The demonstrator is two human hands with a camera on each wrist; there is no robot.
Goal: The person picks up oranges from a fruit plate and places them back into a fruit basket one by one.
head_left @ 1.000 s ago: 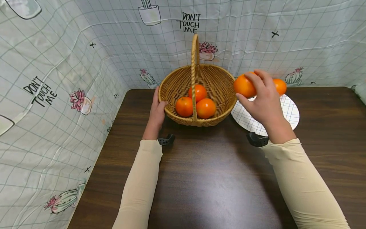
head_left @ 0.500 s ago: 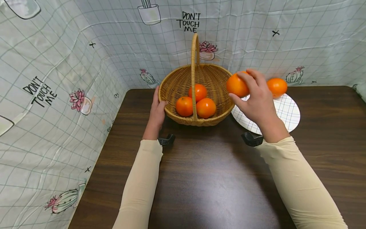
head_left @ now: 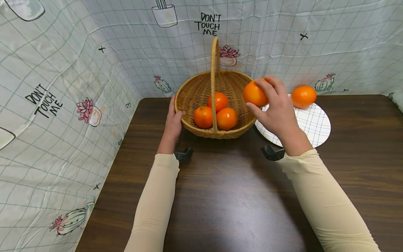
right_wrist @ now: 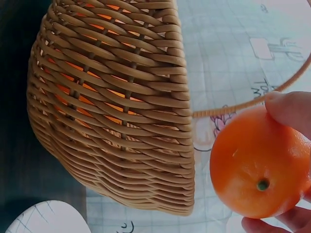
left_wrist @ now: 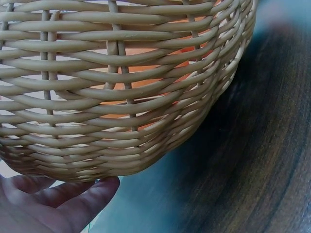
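Tan wicker formed the basket (head_left: 237, 84), which stood on the dark brown worktop (head_left: 220, 196) with three oranges (head_left: 227, 118) grouped in its lower, nearer part; its handle (head_left: 213, 66) arched above them. The left hand (head_left: 172, 121) had its grip on the basket's left side, thumb at the rim and fingers against the outer weave. The right hand (head_left: 278, 111) had its grip clamped round a fourth orange (head_left: 253, 93), held up at the basket's right rim; the right wrist view showed a gap between fruit and rim. Bare weave lined the right half inside, between the handle and that rim. Beside the basket, a white plate (head_left: 316, 127) with grid lines lay partly behind the right hand, a fifth orange (head_left: 303, 96) at its far edge. Patterned cloth (head_left: 267, 31) rose close behind the basket, while brown surface stretched toward the near side between the two sleeves (head_left: 154, 203).
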